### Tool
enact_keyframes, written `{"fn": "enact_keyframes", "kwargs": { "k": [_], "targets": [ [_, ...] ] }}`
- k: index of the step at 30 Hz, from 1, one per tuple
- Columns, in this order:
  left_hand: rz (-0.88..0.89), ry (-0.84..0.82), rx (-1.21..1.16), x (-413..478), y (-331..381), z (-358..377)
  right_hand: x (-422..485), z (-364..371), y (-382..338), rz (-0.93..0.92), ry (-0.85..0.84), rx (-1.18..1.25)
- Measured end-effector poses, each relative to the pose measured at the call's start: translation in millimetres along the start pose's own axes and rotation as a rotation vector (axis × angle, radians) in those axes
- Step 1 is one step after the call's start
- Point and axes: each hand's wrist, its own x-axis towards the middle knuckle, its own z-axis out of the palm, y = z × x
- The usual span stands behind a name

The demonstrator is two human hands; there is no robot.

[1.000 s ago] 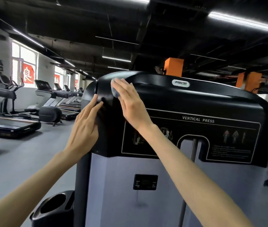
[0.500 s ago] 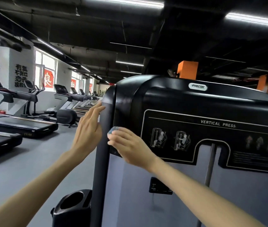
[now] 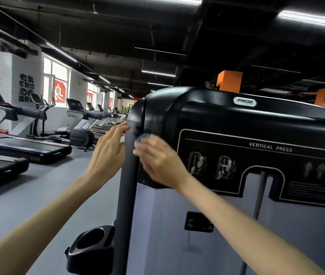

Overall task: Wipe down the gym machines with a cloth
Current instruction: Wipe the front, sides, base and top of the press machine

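- Room: we see a gym hall with a smooth grey floor (image 3: 28, 195), a black open ceiling with strip lights (image 3: 158, 73), a row of black treadmills (image 3: 28, 149) along the windowed left wall, and an orange column (image 3: 230, 81) behind the machine.
- Surface: the glossy black plastic shroud (image 3: 237, 124) is badged PRECOR and labelled VERTICAL PRESS. A dull, hazy patch shows near its upper left corner.
- Below it sits a pale grey panel (image 3: 167, 235) with a small black display (image 3: 198, 222). A dark grey upright post (image 3: 126, 185) runs along the left edge, with a black cup holder (image 3: 92, 249) at its foot.
- The small blue-grey cloth (image 3: 142, 137) lies against the shroud's left edge, just beside the post.
- The right hand (image 3: 161, 163) is blurred. Its fingers lie flat over the cloth, pressing it to the shroud.
- The left hand (image 3: 106, 153) is open, fingers straight, with its fingertips touching the post.
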Motion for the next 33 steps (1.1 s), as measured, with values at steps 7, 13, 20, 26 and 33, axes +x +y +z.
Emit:
{"fn": "enact_keyframes", "kwargs": {
  "k": [7,13,20,26,33],
  "targets": [
    [-0.033,-0.239,0.090,4.3,5.1,-4.0,4.0,-10.7,25.4,-0.214,-0.130,-0.018],
    [-0.063,-0.276,0.137,3.3,5.4,-6.6,92.1,-30.9,74.3,0.336,0.069,-0.003],
    [-0.076,-0.266,0.208,1.7,13.2,-5.9,23.6,-14.3,7.7,0.100,0.030,-0.040],
    [-0.060,-0.291,0.343,2.4,10.9,-7.7,49.3,-10.7,22.8,0.106,0.016,-0.184],
    [-0.047,-0.304,0.401,-1.0,11.3,-5.2,80.9,-17.3,29.0,0.344,0.092,-0.160]
  ]
}}
